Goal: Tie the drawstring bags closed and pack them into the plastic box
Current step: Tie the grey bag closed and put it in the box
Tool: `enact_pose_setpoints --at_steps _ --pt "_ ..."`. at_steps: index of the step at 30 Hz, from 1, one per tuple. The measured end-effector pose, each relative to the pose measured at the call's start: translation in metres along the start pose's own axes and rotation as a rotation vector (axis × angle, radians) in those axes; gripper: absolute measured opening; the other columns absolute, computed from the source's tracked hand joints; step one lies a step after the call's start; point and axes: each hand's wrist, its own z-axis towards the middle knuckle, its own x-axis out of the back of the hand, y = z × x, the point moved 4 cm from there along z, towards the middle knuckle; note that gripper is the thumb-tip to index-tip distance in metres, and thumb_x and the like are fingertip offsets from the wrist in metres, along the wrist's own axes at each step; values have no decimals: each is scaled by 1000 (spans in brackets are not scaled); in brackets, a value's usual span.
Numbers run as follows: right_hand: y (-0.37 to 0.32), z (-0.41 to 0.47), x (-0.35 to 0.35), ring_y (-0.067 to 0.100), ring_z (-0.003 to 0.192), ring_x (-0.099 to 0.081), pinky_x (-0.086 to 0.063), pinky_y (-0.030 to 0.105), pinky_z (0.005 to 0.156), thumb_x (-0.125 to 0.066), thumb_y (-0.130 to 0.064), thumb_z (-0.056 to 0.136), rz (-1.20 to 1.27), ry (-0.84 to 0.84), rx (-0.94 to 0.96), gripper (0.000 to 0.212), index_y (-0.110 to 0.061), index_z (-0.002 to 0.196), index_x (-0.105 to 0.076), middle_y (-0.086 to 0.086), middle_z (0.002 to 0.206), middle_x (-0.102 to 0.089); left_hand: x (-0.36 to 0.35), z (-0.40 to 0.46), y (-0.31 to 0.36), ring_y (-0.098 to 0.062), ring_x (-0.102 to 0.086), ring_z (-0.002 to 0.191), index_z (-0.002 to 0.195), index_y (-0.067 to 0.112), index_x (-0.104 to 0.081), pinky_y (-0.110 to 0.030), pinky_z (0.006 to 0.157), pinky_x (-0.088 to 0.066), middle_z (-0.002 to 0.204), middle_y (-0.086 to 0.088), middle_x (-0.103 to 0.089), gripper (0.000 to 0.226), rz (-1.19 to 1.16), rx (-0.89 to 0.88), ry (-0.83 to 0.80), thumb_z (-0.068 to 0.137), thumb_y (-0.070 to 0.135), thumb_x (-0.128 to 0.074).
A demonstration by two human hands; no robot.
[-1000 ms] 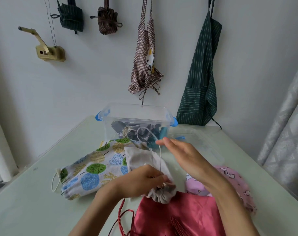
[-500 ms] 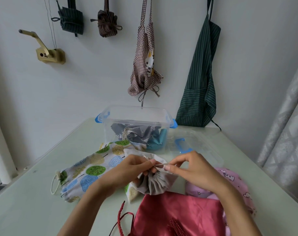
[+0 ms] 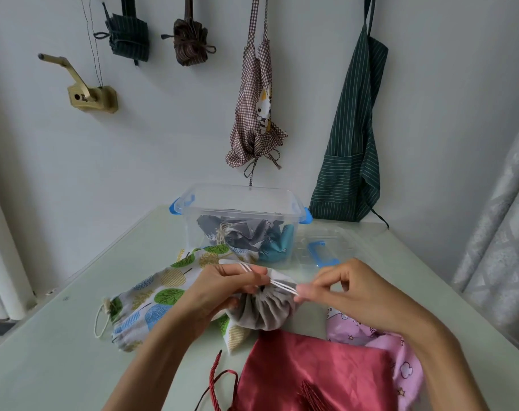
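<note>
— Left hand (image 3: 219, 292)?
— Curled around the gathered neck of the grey drawstring bag (image 3: 262, 311), pinching the white cord (image 3: 282, 285) between thumb and fingers. Holding the bag just above the table (image 3: 59, 351).

— Right hand (image 3: 341, 289)?
— Pinching the other end of the same cord at the fingertips, just right of the bag's puckered mouth. Cord stretched taut between both hands, doubled into two strands.

— Bag mouth?
— Drawn nearly closed, pleated tight, a small dark opening at the centre.

— Other bags?
— Tree-print bag (image 3: 151, 301) lying flat to the left, partly under the left hand, with a cream cord loop at its far left end. Red satin bag (image 3: 311, 372) nearest the camera, dark red cord trailing at its left. Pink cartoon-print bag (image 3: 400, 351) on the right, under the right forearm, partly tucked beneath the red one.

— Plastic box (image 3: 240, 203)?
— Clear, blue latches, at the far side of the table near the wall. Holding a grey patterned bag and a teal one already. Clear lid (image 3: 326, 247) with a blue handle flat on the table just right of it.

— Wall?
— Green striped apron (image 3: 350, 149) and checked apron (image 3: 255, 114) hanging behind.
</note>
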Motion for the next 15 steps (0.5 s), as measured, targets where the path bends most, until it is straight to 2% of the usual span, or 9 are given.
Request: enact_pose_setpoints --at_steps 3,5,7,10,12,15 --pt "6 8 -1 -1 59 -50 -38 10 61 -56 -50 84 -57 167 17 26 -32 85 -75 -16 72 -67 3 2 -2 2 -52 54 63 17 -73 -23 62 -31 58 14 -63 14 39 -29 28 74 8 -73" --pt "13 17 -10 3 76 -53 -40 12 72 -61 -39 87 -57 181 26 14 -34 93 -73 -17 79 -63 3 2 0 -3 -53 60 63 19 -74 -23 63 -32 60 8 -62 9 40 -42 25 68 13 -78" --pt "18 23 -22 2 84 -53 -38 10 74 -61 -31 88 -63 132 36 16 -37 100 -71 -17 86 -61 3 2 1 -4 -55 63 64 21 -75 -23 64 -34 62 5 -63 15 54 -57 8 53 25 -84" --pt "21 28 -33 -3 85 -55 -37 7 71 -58 -24 92 17 62 23 23 -35 107 -70 -14 96 -63 2 2 3 -8 -58 70 65 22 -74 -26 68 -37 65 2 -65 24 64 -66 -2 44 29 -83" --pt "22 29 -36 -1 92 -59 -38 7 72 -56 -24 93 68 36 19 24 -34 110 -69 -10 105 -66 3 3 3 -11 -59 72 63 22 -73 -26 69 -40 67 -1 -65 16 75 -82 1 54 20 -86" --pt "19 29 -34 -4 75 -55 -36 5 64 -58 -28 92 119 64 42 22 -40 106 -70 -6 102 -68 3 4 4 -10 -62 70 62 20 -71 -17 62 -47 71 -8 -68 19 115 -124 -5 69 4 -79"
